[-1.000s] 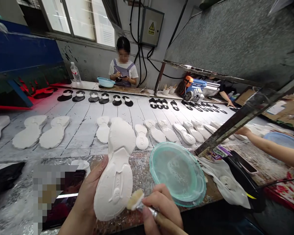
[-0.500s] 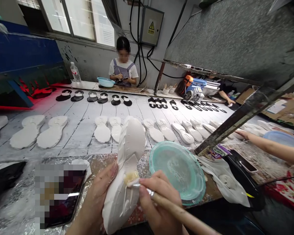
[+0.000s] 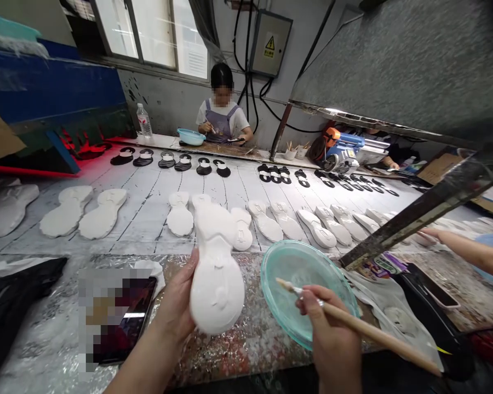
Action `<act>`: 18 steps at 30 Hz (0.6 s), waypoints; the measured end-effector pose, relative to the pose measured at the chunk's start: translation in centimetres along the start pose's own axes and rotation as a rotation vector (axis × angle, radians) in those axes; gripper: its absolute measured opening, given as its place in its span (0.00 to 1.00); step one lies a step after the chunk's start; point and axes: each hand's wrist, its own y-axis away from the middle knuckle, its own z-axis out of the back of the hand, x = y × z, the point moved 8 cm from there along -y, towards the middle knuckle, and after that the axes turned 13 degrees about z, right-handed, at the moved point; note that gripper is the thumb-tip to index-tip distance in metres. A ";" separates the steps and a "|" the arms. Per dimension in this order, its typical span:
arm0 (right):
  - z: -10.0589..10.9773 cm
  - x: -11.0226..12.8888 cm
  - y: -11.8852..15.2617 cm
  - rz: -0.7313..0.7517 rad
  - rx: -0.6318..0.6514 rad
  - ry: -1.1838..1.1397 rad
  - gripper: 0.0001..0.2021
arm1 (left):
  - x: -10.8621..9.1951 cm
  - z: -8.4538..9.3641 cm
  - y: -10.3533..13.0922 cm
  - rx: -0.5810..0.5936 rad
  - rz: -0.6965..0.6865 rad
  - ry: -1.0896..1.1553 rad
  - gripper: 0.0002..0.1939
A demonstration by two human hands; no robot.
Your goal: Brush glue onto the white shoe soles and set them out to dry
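My left hand (image 3: 176, 301) is closed round the side of a white shoe sole (image 3: 218, 273), held up with its rounded end towards me. My right hand (image 3: 328, 334) grips a wooden-handled brush (image 3: 365, 325). The pale bristles are over a turquoise bowl (image 3: 277, 254) with some clear liquid in it, apart from the sole. Behind the held sole, more white soles (image 3: 266, 221) lie in a row on the pale belt (image 3: 139, 219).
A phone (image 3: 127, 323) lies on the plastic-covered bench at left. A slanted metal post (image 3: 398, 219) rises at right, near another person's arm (image 3: 468, 249). Across the belt, black shoe parts (image 3: 183, 162) lie before a seated person (image 3: 224, 117) with a light-blue bowl (image 3: 191, 137).
The brush has left the sole and moved right, over the turquoise bowl. The sole has tipped down, its near end now facing me. The camera view has shifted a little left.
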 end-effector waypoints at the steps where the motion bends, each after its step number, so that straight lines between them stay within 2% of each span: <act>1: 1.2 -2.3 0.0 -0.145 -0.012 0.010 0.21 | -0.8 0.4 0.0 0.026 -0.098 0.053 0.15; 3: 2.7 -5.1 0.0 -0.321 0.017 0.019 0.31 | -1.1 1.2 -0.1 0.097 -0.169 0.098 0.17; 4: 3.0 -5.8 0.0 -0.366 0.052 0.049 0.32 | -0.5 1.7 -0.4 0.127 -0.101 0.085 0.20; 6: 3.4 -6.3 -0.2 -0.382 0.134 0.207 0.29 | 1.8 2.8 -1.0 0.139 0.146 0.023 0.26; 8: 3.1 -6.4 -0.5 -0.356 0.207 0.398 0.26 | 3.8 3.8 -1.2 0.096 0.353 -0.037 0.30; 9: 2.8 -6.6 -0.6 -0.349 0.241 0.457 0.25 | 4.3 4.1 -1.3 0.067 0.404 -0.051 0.29; 14: 0.3 -8.2 -0.3 -0.400 0.448 0.393 0.27 | 4.5 4.0 -1.3 -0.076 0.418 -0.003 0.23; 18: 1.0 -8.0 -0.4 -0.404 0.403 0.407 0.26 | 4.8 3.4 -1.5 -0.058 0.426 0.063 0.22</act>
